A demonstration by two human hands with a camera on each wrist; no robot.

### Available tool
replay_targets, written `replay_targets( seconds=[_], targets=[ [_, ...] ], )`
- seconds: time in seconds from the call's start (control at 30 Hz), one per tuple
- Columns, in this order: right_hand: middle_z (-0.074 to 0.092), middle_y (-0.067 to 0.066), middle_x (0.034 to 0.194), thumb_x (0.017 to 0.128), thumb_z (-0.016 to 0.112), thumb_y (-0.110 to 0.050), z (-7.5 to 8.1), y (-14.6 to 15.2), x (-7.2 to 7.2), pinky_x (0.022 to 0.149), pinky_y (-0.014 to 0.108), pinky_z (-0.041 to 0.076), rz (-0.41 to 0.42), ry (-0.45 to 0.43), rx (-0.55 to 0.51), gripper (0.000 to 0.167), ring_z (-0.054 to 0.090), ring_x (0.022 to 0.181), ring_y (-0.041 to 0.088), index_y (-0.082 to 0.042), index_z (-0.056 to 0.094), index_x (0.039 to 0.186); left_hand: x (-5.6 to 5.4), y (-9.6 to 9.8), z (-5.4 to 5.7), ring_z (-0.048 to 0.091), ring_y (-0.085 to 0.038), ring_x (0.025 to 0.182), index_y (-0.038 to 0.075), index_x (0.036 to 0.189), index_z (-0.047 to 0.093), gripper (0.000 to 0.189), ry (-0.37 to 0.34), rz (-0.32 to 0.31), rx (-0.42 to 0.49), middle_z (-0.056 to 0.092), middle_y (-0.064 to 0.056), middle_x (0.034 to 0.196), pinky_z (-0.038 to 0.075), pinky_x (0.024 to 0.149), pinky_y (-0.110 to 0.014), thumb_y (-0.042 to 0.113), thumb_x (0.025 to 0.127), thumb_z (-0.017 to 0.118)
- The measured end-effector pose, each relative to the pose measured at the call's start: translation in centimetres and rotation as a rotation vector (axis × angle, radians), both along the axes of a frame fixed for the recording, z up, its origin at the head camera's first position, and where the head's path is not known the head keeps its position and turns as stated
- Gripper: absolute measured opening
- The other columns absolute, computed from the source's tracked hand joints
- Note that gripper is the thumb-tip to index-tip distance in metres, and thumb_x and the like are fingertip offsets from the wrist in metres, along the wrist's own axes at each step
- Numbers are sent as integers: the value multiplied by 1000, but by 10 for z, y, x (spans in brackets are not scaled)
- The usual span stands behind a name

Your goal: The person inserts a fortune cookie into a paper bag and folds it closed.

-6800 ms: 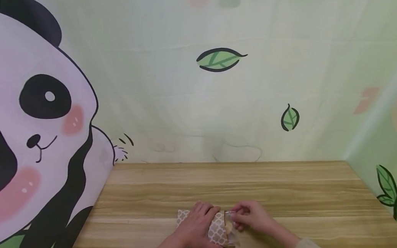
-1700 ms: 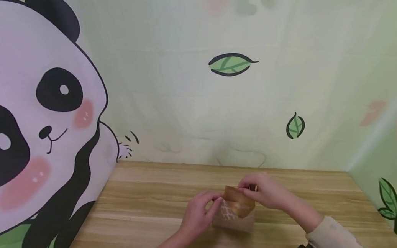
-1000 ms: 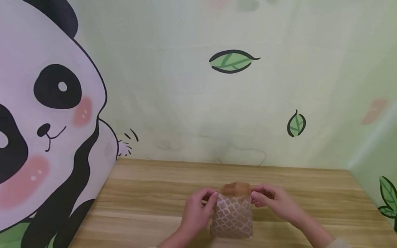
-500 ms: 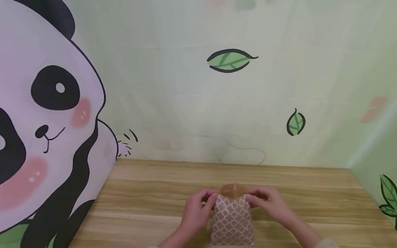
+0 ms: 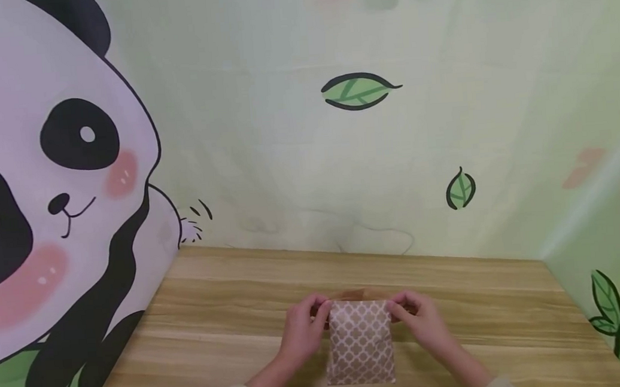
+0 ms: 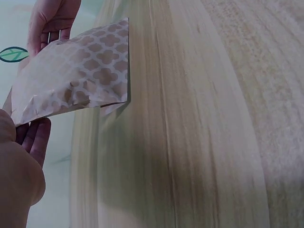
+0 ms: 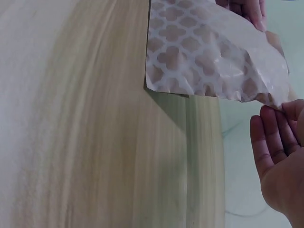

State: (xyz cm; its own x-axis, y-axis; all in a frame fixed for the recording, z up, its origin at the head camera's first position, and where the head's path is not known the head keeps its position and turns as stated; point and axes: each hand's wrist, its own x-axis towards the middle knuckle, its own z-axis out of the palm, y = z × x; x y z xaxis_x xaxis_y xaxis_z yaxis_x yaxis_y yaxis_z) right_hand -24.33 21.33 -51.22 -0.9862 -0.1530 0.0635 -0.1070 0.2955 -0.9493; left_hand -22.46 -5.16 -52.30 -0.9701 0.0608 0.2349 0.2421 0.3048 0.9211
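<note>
At the far left, a painted panda [image 5: 76,135] fills the backdrop beside the worktop [image 5: 227,325]. Next, my left grip [image 5: 302,332] pinches the upper left corner of a patterned packet [image 5: 361,346] between thumb and fingers. The packet is between my two hands, over the middle of the worktop's near part. Its long axis runs away from me, the pinched end towards the backdrop and raised, the lower end towards me; I can't tell whether that end touches the wood. It looks flattish, nearly rectangular and slightly crumpled, tan under a pale quatrefoil lattice. A brown piece [image 5: 356,294] peeks out just behind the upper edge. To its right, my right grip [image 5: 425,318] pinches the upper right corner, thumb against fingers.
</note>
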Motion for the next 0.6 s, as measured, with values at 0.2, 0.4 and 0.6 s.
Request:
replay_targets(
  seconds=[0.2, 0.4, 0.6],
  targets=[
    [73, 12, 91, 100, 72, -5, 0, -5, 5, 80, 33, 65, 10, 39, 8, 9, 70, 81, 16, 3, 74, 101, -2, -3, -4, 69, -15, 85, 4, 104, 70, 8, -51, -42, 31, 72, -5, 94, 63, 74, -24, 10, 105, 66],
    [73, 13, 92, 100, 73, -6, 1, -6, 8, 79, 32, 64, 22, 65, 6, 9, 69, 82, 16, 4, 73, 102, -4, -6, -5, 72, -15, 90, 4, 104, 72, 8, -67, -93, 63, 75, -6, 99, 62, 78, -23, 10, 100, 74],
    [74, 14, 92, 98, 73, -2, -1, -6, 7, 80, 31, 64, -21, 28, -27, 11, 71, 80, 15, 6, 72, 105, -4, -8, -3, 72, -16, 86, 1, 106, 71, 9, -143, -78, 124, 74, -7, 94, 65, 77, -30, 9, 101, 72]
  ],
)
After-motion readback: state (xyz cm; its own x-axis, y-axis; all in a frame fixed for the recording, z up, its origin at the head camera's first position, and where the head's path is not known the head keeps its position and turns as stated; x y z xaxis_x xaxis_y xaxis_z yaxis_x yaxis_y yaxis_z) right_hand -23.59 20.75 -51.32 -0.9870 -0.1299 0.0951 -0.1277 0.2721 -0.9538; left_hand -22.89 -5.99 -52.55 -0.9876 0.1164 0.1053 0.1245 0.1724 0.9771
